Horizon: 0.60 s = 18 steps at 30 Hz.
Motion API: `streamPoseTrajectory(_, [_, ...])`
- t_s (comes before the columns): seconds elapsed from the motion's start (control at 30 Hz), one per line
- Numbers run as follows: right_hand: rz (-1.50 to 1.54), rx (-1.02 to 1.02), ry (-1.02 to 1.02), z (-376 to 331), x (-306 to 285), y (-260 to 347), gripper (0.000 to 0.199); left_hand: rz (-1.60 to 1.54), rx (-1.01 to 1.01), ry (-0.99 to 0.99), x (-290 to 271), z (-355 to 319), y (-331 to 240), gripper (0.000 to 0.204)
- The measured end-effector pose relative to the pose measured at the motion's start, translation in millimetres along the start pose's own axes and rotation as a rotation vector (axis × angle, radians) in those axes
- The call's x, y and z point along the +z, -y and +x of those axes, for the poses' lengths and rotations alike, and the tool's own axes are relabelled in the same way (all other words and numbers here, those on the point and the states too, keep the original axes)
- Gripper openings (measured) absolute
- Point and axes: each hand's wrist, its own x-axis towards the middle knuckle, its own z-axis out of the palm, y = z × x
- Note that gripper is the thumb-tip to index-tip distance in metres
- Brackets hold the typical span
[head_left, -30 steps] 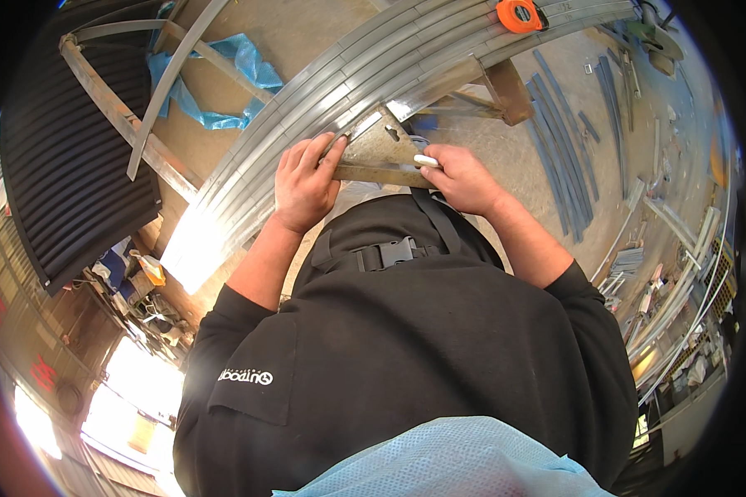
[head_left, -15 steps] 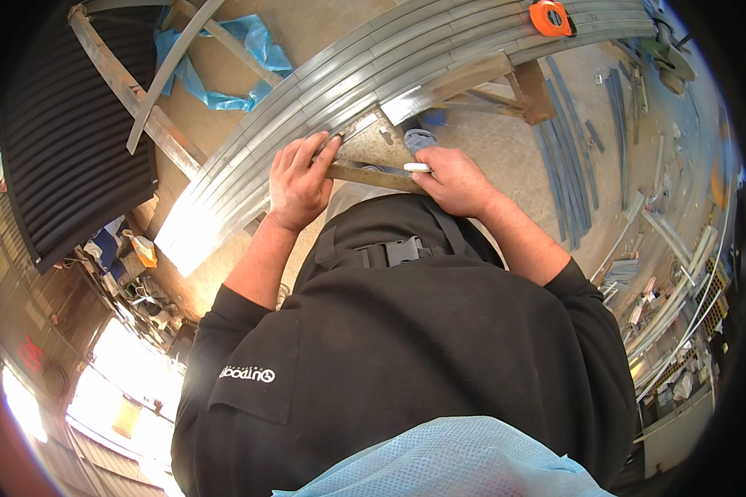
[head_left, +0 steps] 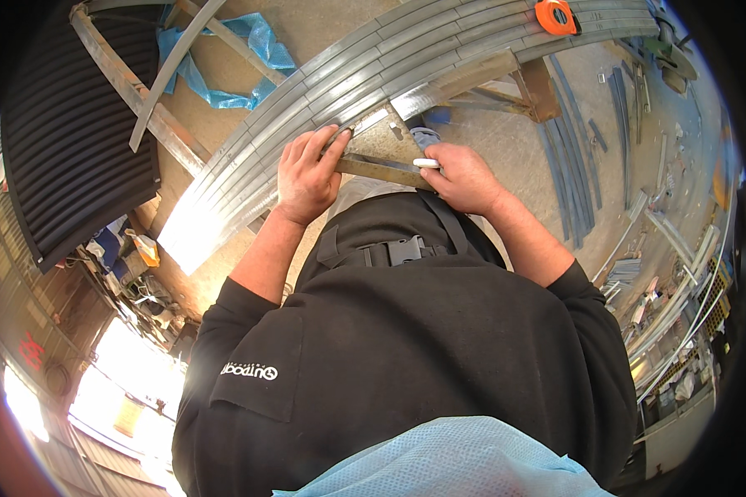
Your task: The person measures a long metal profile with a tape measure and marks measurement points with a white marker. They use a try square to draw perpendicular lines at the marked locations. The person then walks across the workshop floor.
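A flat triangular metal square point(head_left: 399, 149) with a thick base bar point(head_left: 381, 171) lies between my hands, against the near edge of long grey metal strips point(head_left: 307, 106). My left hand point(head_left: 309, 176) is closed over the square's left end, its fingertips reaching onto the strips. Something small and dark shows at those fingertips, too little to name. Beside the square's right end my right hand point(head_left: 466, 179) is closed, pinching a small white round-ended stick point(head_left: 426, 163). Most of the stick's length is hidden by the hand.
An orange tape measure point(head_left: 556, 16) rests on the strips at the far right. Below them stands a rusty metal frame point(head_left: 537, 91). Blue-grey bars point(head_left: 568, 157) lie on the floor to the right. Black corrugated sheet point(head_left: 79, 132), blue plastic wrap point(head_left: 259, 37) and steel beams point(head_left: 137, 95) are at left.
Both hands and the square appear slightly further right in the picture, as do the strips and tape measure. The grips look the same.
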Motion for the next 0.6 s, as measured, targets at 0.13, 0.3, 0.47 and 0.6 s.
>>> streamPoseTrajectory(0.13, [-0.040, 0.001, 0.006, 0.2, -0.7, 0.1, 0.022, 0.003, 0.012, 0.001, 1.1, 1.8, 1.7, 0.067])
streamPoseTrajectory(0.3, [-0.049, -0.025, 0.004, 0.4, -2.5, 1.6, 0.023, -0.003, 0.014, 0.006, 1.9, 1.1, 3.3, 0.068])
streamPoseTrajectory(0.47, [-0.048, -0.039, 0.025, 0.7, -3.4, 2.9, 0.024, -0.006, 0.008, 0.008, 0.9, -2.0, 4.6, 0.068])
streamPoseTrajectory(0.6, [-0.059, -0.054, 0.029, 2.9, -2.9, 3.4, 0.024, -0.008, 0.008, 0.000, 1.2, -3.4, 6.0, 0.068])
